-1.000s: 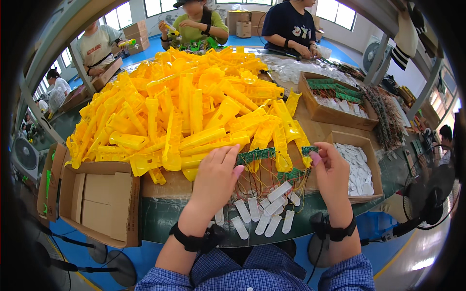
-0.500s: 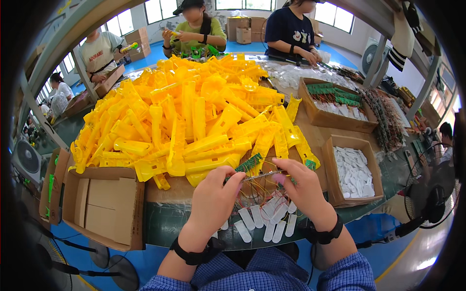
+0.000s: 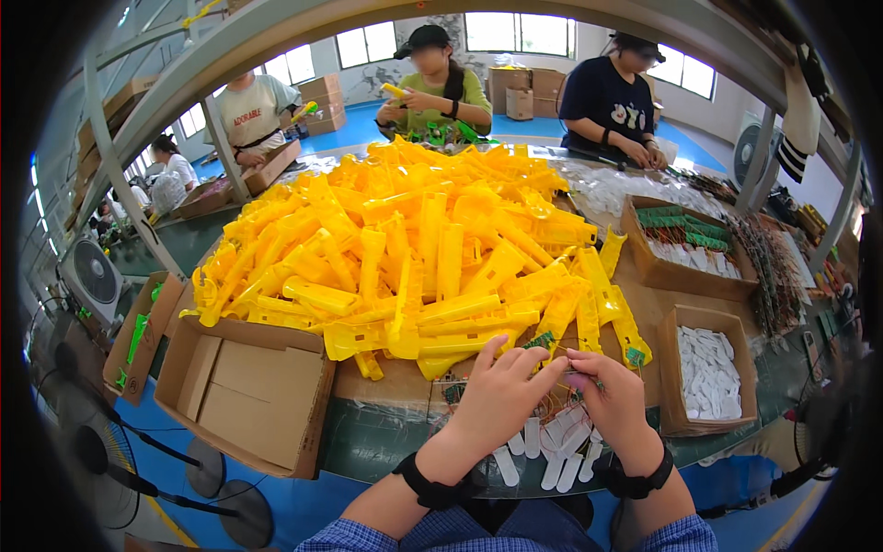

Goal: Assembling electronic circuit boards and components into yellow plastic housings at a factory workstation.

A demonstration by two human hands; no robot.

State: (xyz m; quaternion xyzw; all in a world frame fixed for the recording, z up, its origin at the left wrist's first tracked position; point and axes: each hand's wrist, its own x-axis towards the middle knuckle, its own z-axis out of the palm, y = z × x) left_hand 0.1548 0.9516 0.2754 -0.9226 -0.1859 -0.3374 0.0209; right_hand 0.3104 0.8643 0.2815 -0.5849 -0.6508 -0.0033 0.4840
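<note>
My left hand (image 3: 501,400) and my right hand (image 3: 614,397) meet above the near edge of the table, fingertips almost touching. Between thumb and fingers, my right hand pinches a thin circuit board strip (image 3: 568,372), mostly hidden by the fingers. The left hand's fingers are bent toward the same spot; what they grip is hidden. Coloured wires trail below to several white rounded tabs (image 3: 553,467). Just beyond the fingers lies a small green circuit board (image 3: 539,341), and another green board (image 3: 636,356) rests to the right by the yellow parts.
A big heap of yellow plastic shells (image 3: 395,267) covers the middle. An open cardboard box (image 3: 248,391) stands left; a box of white pieces (image 3: 669,368) and a box of wired green boards (image 3: 644,253) stand right. Three people work across the table.
My hands have drawn together, the left fingers now covering most of the strip that was stretched between them. The whole view has shifted, so the scene sits lower and further right.
</note>
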